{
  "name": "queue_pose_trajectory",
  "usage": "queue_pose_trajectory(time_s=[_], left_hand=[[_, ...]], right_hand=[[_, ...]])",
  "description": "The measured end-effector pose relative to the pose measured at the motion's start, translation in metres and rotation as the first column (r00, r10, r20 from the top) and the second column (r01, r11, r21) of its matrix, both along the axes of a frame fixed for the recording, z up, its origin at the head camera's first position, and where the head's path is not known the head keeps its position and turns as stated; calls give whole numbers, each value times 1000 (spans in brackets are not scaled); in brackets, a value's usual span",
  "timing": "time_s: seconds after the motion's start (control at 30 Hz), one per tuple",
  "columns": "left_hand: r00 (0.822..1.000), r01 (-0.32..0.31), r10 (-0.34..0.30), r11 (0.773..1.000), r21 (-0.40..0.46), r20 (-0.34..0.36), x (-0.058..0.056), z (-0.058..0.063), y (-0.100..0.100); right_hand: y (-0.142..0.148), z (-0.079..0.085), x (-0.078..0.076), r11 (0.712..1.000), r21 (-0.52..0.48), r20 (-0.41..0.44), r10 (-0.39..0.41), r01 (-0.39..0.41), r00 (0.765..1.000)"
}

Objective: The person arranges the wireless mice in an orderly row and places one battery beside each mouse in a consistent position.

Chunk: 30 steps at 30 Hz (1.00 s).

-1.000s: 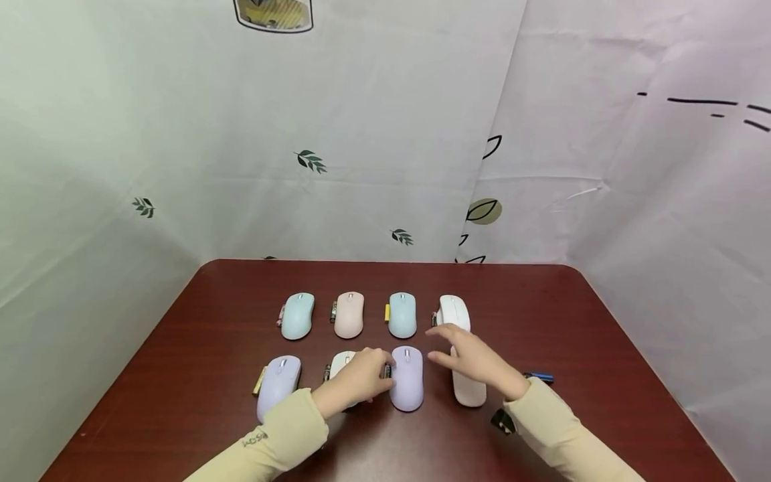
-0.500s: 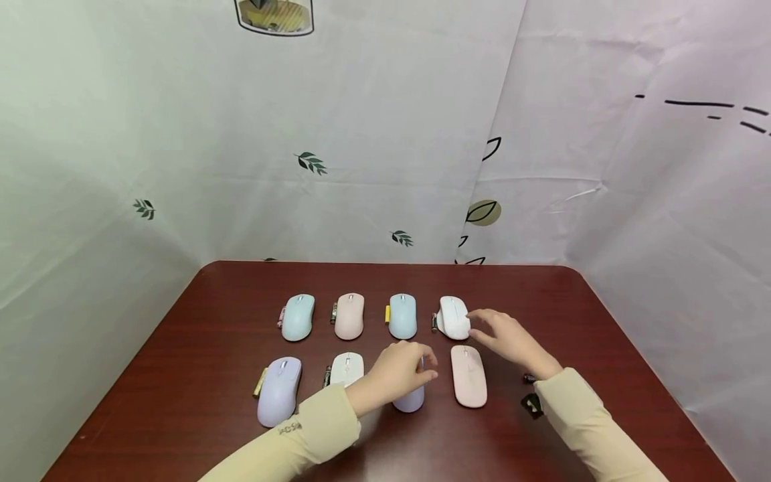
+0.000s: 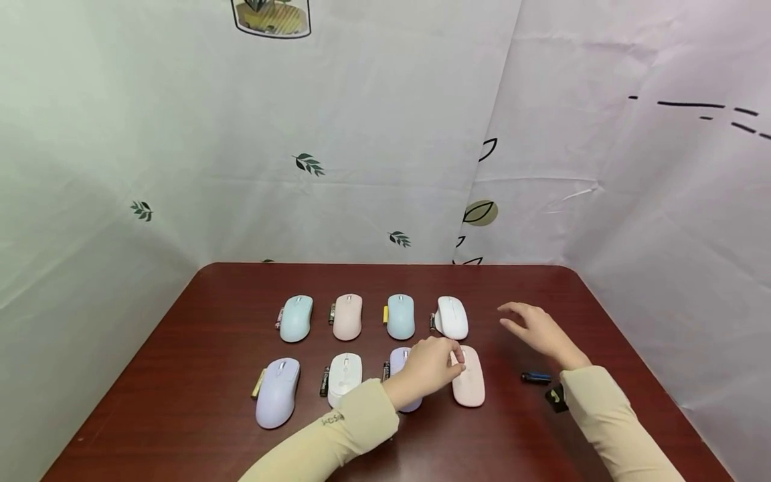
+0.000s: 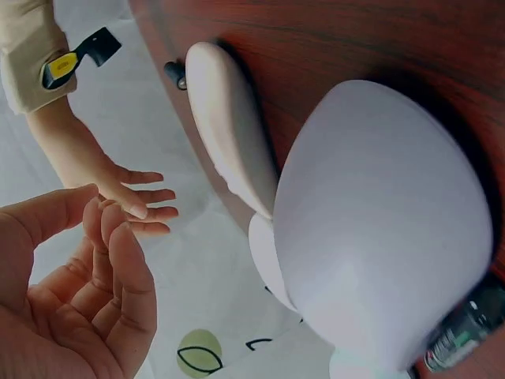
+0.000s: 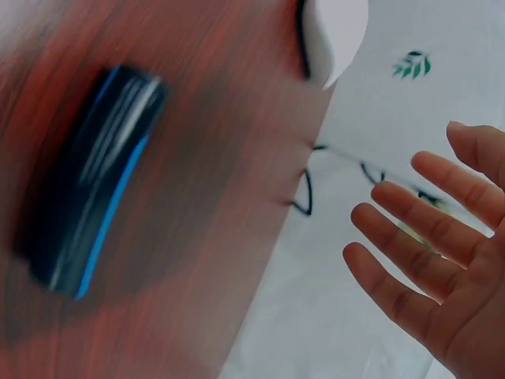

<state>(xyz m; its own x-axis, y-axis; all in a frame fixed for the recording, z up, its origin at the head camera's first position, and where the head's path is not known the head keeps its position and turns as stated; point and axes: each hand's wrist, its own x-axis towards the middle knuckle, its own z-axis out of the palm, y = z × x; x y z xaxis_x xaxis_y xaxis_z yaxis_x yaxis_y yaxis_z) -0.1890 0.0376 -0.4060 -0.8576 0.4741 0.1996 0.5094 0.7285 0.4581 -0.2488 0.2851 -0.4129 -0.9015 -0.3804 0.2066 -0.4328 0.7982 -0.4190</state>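
My left hand (image 3: 429,367) hovers over a purple mouse (image 3: 398,360) and the left edge of a pink mouse (image 3: 472,383), partly hiding both. In the left wrist view, its fingers curl loosely with the thumb by the index fingertip, and nothing shows between them. The purple mouse (image 4: 379,213) looms large there, a black battery (image 4: 461,338) beside it. Over the table's right part is my right hand (image 3: 539,329), fingers spread and holding nothing. Below it lies a black-and-blue battery (image 3: 535,377), seen closer in the right wrist view as a blurred dark cylinder (image 5: 95,185).
A back row holds a mint mouse (image 3: 296,318), a pink mouse (image 3: 347,317), a blue mouse (image 3: 400,317) and a white mouse (image 3: 453,318), each with batteries at its left. Another purple mouse (image 3: 278,393) and white mouse (image 3: 345,376) stand front left on the dark red table (image 3: 199,375).
Both hands have moved right: the left from beside the white mouse across the purple one to the pink one, the right away from the back white mouse. The black-and-blue battery now shows uncovered.
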Motion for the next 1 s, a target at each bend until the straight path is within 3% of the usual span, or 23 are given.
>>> queue_pose_trajectory(time_s=[0.2, 0.3, 0.37, 0.47, 0.53, 0.7, 0.8, 0.87, 0.93, 1.0], left_hand=[[999, 24, -27, 997, -80, -47, -8, -1, 20], [992, 103, -110, 989, -108, -60, -16, 0, 35], [976, 188, -199, 975, -122, -84, -19, 1, 46], [933, 307, -329, 939, -152, -146, -22, -2, 61], [912, 341, -372, 922, -184, -172, -20, -3, 70], [907, 336, -393, 894, -298, -155, -11, -8, 92], [903, 320, -405, 859, -399, -146, -4, -12, 105], [889, 293, -415, 840, -456, -194, 0, -14, 113], [857, 242, -429, 825, -511, -286, 2, -15, 120], [798, 181, -444, 822, -540, -408, 4, -15, 126]], right_hand=[[19, -7, -5, 998, 24, 4, -52, 52, 999], [30, -10, -10, 998, 19, -2, -67, 67, 998], [38, -12, -15, 998, -1, -24, -68, 68, 997], [51, -13, -20, 996, -34, -81, -81, 78, 993], [59, -14, -23, 995, -47, -114, -90, 86, 989], [74, -19, -28, 991, -51, -135, -129, 123, 982], [81, -22, -28, 987, -59, -122, -153, 147, 981], [87, -25, -28, 984, -57, -116, -175, 170, 978], [93, -26, -28, 983, -37, -102, -184, 182, 978], [99, -28, -28, 983, 1, -78, -182, 182, 980]])
